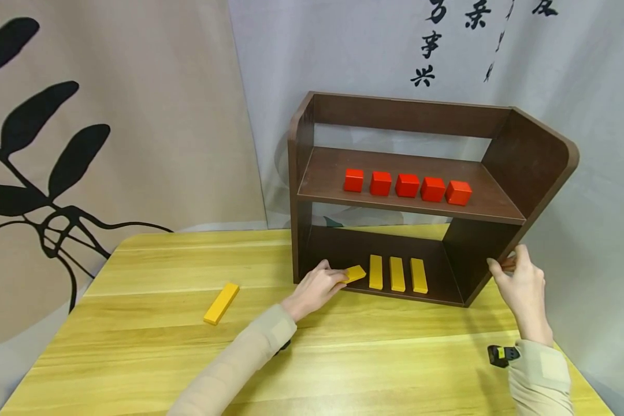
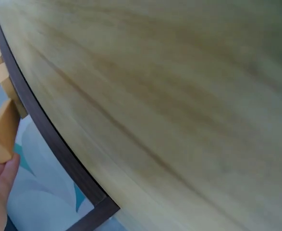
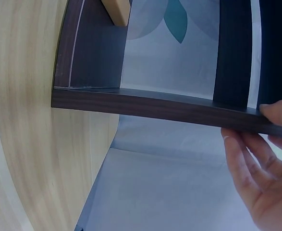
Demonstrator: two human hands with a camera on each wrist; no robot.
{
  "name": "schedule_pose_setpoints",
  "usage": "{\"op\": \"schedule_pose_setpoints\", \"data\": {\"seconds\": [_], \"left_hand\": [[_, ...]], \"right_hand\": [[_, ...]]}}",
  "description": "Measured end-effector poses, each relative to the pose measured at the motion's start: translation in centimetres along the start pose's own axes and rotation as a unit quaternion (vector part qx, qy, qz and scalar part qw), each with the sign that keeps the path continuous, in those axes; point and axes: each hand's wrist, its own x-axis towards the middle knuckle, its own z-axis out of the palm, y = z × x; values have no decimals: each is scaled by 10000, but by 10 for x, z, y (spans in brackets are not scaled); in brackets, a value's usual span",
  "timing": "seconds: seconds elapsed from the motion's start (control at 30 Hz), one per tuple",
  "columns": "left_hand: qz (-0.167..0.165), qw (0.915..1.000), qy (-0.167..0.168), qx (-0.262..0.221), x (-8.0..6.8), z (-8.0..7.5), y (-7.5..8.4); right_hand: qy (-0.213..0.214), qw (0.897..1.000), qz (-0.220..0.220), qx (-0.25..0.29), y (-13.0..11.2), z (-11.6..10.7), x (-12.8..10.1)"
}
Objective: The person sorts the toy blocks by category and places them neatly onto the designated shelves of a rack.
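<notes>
A dark brown shelf unit [image 1: 530, 156] stands on the yellow wooden table [image 1: 374, 358]. Its upper board carries a row of several red cubes [image 1: 407, 185]. On the bottom board lie three yellow bars [image 1: 397, 274] side by side. My left hand [image 1: 339, 279] pinches a fourth yellow bar [image 1: 355, 273] at the bottom board's front left; in the left wrist view this bar [image 2: 4, 129] sits between my fingertips [image 2: 6, 178] beside the shelf's edge [image 2: 59, 144]. My right hand [image 1: 505, 266] grips the shelf's right side panel [image 3: 155, 106], fingers [image 3: 256, 154] wrapped over its edge.
Another yellow bar [image 1: 221, 303] lies loose on the table, left of my left arm. Hanging cloth backdrops close off the space behind the table. A small black device [image 1: 499, 355] sits at my right wrist.
</notes>
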Motion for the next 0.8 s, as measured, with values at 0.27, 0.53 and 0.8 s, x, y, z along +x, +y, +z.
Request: {"op": "schedule_pose_setpoints", "data": {"seconds": [0.27, 0.53, 0.8], "left_hand": [[-53, 9991, -242, 354, 7, 7, 9], [-246, 9958, -725, 498, 8, 9, 20], [-137, 9896, -1263, 673, 5, 9, 25]], "right_hand": [[33, 10000, 26, -13, 0, 0, 0], [59, 10000, -36, -38, 0, 0, -1], [6, 10000, 39, -37, 1, 0, -1]]}}
